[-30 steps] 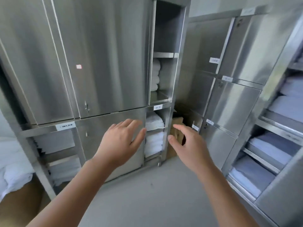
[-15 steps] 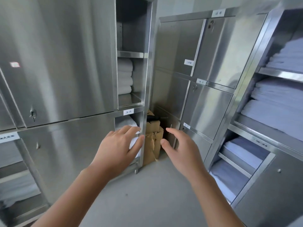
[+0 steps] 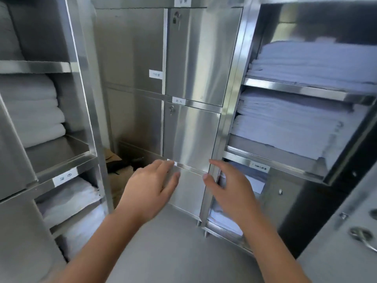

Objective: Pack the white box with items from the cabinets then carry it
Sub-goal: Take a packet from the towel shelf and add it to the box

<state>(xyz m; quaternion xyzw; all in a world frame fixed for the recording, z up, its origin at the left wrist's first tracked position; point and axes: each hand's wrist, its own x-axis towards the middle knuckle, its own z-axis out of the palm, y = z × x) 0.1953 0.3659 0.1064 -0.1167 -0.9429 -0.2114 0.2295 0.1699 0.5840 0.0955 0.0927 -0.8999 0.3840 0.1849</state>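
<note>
Left hand (image 3: 149,186) and right hand (image 3: 228,188) hang open, empty, before a closed cabinet door (image 3: 188,194) — white box not in view; I risk pulling folded linens (image 3: 285,127) with nowhere to pack them.

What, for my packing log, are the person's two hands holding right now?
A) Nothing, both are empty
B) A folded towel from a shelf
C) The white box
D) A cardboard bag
A: the left hand and the right hand both show spread, relaxed fingers with nothing in them, held out in front of a closed steel cabinet door.
</note>
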